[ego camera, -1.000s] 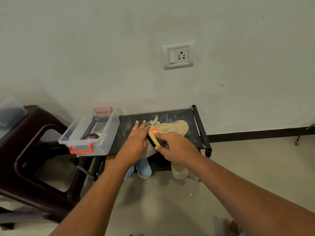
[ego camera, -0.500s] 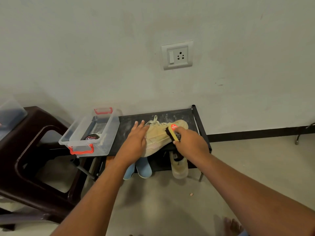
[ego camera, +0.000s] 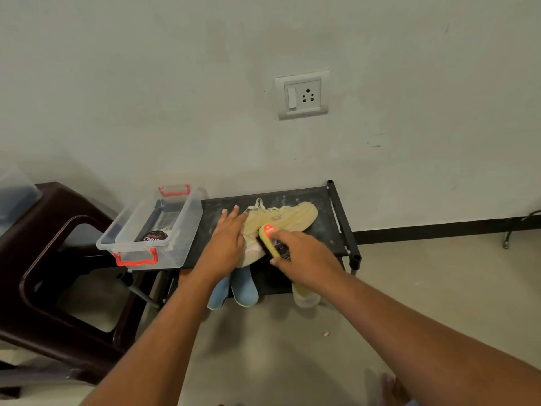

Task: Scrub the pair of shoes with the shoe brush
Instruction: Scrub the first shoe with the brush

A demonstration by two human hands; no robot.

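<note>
A tan sneaker point(ego camera: 288, 215) lies on its side on the top shelf of a black shoe rack point(ego camera: 328, 230). My left hand point(ego camera: 227, 243) presses flat on the shoe's heel end, fingers straight. My right hand point(ego camera: 304, 256) grips a yellow shoe brush point(ego camera: 268, 237) with a red label, held against the shoe's middle. The second tan shoe point(ego camera: 306, 295) stands on the lower shelf, its toe sticking out below my right wrist.
A clear plastic box point(ego camera: 175, 253) with red handles sits on the rack's left end, holding a black polish tin point(ego camera: 155, 236). A pair of blue shoes point(ego camera: 244, 290) is on the lower shelf. A dark brown plastic stool point(ego camera: 52, 259) stands at left. Grey floor lies in front.
My right hand has drawn the brush back from the shoe's toe end toward its middle. My left hand has stayed on the heel end.
</note>
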